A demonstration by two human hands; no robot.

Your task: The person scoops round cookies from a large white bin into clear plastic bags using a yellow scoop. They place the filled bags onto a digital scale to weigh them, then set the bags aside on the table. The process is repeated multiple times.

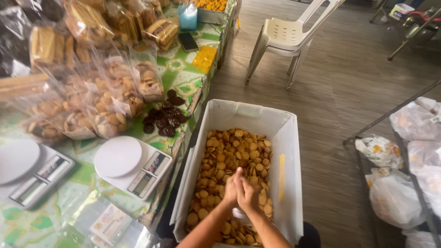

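Note:
A large box lined with white plastic [287, 142] stands on the floor beside the table, half full of small round golden biscuits [234, 151]. My left hand [230, 188] and my right hand [249, 195] are pressed together palm to palm just above the biscuits at the box's near end. Their fingers are closed against each other, and whatever lies between the palms is hidden. A small white object [239, 214] shows directly beneath the wrists, among the biscuits; I cannot tell what it is.
The table to the left carries two white digital scales [133, 167] [27, 172], clear bags of biscuits [105, 96], loose dark biscuits [164, 120], a phone [188, 41] and flat clear bags [110, 222]. A white plastic chair [287, 34] stands behind. White filled bags [413, 151] sit at right.

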